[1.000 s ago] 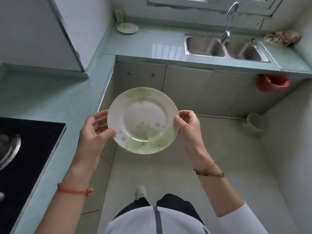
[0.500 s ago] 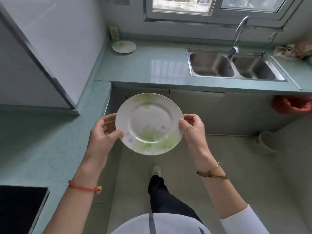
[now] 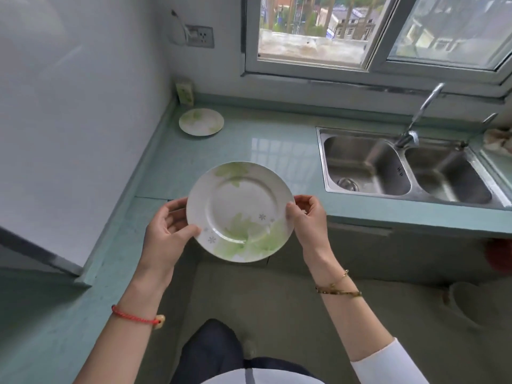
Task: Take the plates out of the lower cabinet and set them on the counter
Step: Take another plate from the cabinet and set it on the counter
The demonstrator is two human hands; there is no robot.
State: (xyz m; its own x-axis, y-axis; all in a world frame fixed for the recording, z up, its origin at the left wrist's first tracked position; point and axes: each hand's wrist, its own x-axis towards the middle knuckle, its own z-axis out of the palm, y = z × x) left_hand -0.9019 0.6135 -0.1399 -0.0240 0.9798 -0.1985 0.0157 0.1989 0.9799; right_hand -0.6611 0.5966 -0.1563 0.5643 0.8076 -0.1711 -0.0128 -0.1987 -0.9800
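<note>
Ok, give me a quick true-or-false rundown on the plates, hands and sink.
1. The left hand and right hand both hold the plate by its rim. True.
2. The second plate lies in the sink. False: it lies on the counter, in the corner.
3. The sink has two basins. True.
4. The held plate is plain white. False: it has green leaf prints.

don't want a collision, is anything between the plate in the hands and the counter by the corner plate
Nothing visible. The held plate, gripped by the left hand and right hand, faces open counter; the corner plate sits far back, the sink off to the right.
</note>
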